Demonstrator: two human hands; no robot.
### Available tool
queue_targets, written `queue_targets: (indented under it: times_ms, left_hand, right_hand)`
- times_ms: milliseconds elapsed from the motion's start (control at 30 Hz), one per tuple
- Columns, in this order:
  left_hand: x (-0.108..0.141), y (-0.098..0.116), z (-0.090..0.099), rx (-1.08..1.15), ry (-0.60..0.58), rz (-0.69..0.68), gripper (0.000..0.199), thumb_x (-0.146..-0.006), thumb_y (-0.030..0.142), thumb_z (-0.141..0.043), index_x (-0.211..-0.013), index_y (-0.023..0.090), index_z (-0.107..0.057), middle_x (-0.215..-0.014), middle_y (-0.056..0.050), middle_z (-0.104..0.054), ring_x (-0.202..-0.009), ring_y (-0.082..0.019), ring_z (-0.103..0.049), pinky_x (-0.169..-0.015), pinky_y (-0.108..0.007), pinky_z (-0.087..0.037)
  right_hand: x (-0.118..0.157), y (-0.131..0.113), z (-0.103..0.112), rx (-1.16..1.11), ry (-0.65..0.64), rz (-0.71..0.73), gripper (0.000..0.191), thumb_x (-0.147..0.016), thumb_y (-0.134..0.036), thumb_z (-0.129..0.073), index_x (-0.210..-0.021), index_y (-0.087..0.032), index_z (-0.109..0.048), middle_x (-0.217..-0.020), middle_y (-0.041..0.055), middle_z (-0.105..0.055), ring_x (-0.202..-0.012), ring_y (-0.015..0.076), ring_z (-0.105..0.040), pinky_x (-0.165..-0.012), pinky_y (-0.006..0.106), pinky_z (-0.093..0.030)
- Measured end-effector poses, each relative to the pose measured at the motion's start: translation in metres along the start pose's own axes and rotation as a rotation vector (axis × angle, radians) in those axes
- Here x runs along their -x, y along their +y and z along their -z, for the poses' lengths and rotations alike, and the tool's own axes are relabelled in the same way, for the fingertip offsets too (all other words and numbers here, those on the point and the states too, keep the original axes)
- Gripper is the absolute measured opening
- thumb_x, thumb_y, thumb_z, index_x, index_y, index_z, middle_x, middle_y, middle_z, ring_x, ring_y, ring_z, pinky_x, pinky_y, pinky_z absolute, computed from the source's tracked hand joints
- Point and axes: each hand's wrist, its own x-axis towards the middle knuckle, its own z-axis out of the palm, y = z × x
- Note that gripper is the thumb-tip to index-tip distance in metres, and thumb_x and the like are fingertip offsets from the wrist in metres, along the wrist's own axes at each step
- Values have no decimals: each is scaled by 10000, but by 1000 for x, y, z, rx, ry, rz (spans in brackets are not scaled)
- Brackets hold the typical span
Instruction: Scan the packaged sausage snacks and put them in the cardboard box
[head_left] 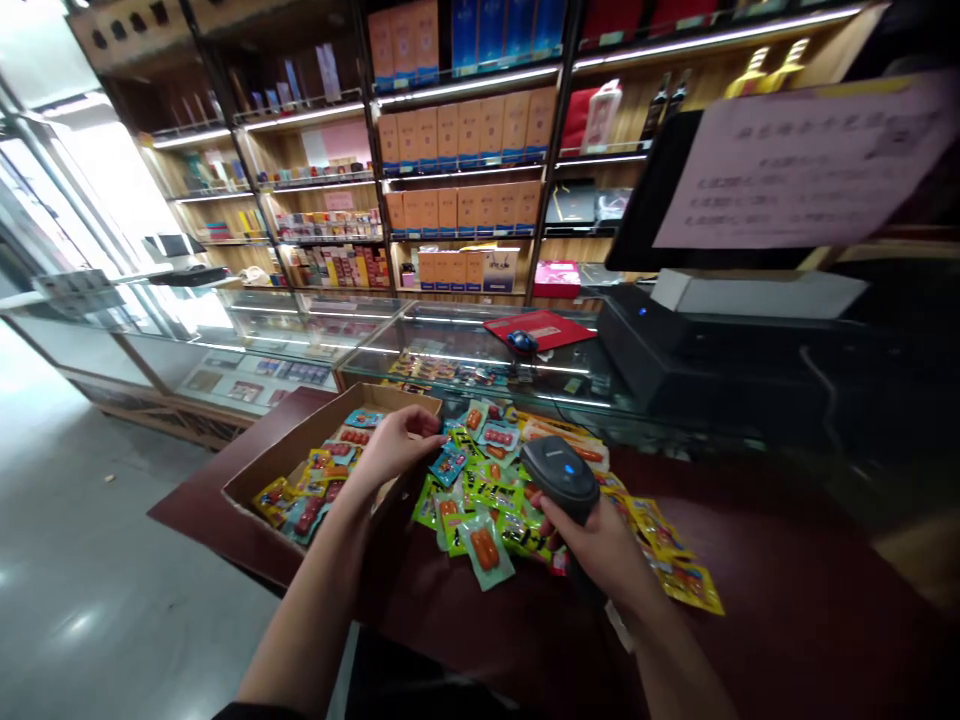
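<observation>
In my right hand (pixel 600 545) is a dark handheld barcode scanner (pixel 561 475), its blue light showing. My fingers wrap round its handle, and its head hangs over a heap of snack packets. My left hand (pixel 397 445) reaches between the box and the heap, fingers curled and thumb stretched to the right. A small blue snack packet (pixel 448 465) is at the thumb's tip; the exact grip is partly hidden. Green packets (pixel 491 490) and clear packs of small sausages (pixel 486 550) make up much of the heap. Left of it, an open cardboard box (pixel 251 480) holds mixed packets.
Yellow packets (pixel 686 582) lie right of the heap on the dark red tabletop (pixel 765 560). Behind stands a glass display counter (pixel 450 335) bearing a red folder (pixel 544 328). A monitor (pixel 645 200) with a paper sheet is at right. Stocked shelves (pixel 465 175) line the wall.
</observation>
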Motion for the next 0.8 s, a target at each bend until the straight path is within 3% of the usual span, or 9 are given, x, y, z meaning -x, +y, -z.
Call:
queue_targets:
  times_ms: [167,300,467,633,800]
  left_hand:
    - [-19,-10,-74,3,-215,-48,259,-666,332,-742,-863,176,-678,-824,-57,-698,-747,-172,-636,-703,-274,-492]
    - [-27,-24,-107,-48,-296,-24,159,-681,246,-703,-828,189,-684,-810,-51,-706,-736,-182,-645,-705,-281,-492]
    - [-28,-48,-113,-94,-278,35,210,-671,101,-643,-852,194,-696,-852,-55,-724,-816,-199,-664,-778,-290,-500]
    - [-21,-60,-105,-242,-265,90,292,-711,89,-593,-967,181,-699,-972,-53,-727,-926,-189,-663,-866,-277,-488]
    - [-14,-56,-112,-409,-368,-113,357,-773,237,-617,-1119,184,-688,-1140,-96,-679,-1101,-243,-597,-1008,-333,-411]
  right_hand:
    - [6,9,18,59,67,53,329,-736,-432,-687,-934,-174,-635,-785,80,-726,-562,196,-651,-511,307,-526]
    - [9,15,29,115,38,69,228,-789,-398,-653,-870,-185,-655,-746,68,-724,-596,206,-666,-576,324,-549]
    - [10,19,34,51,-6,-42,237,-780,-417,-663,-839,-187,-659,-628,44,-683,-478,195,-628,-446,306,-518]
    - [9,31,33,-4,-12,-66,273,-778,-448,-667,-836,-182,-643,-634,50,-682,-470,187,-627,-461,304,-528]
    - [8,35,28,-41,-6,-57,276,-774,-450,-667,-850,-188,-627,-673,61,-690,-471,183,-620,-454,307,-525]
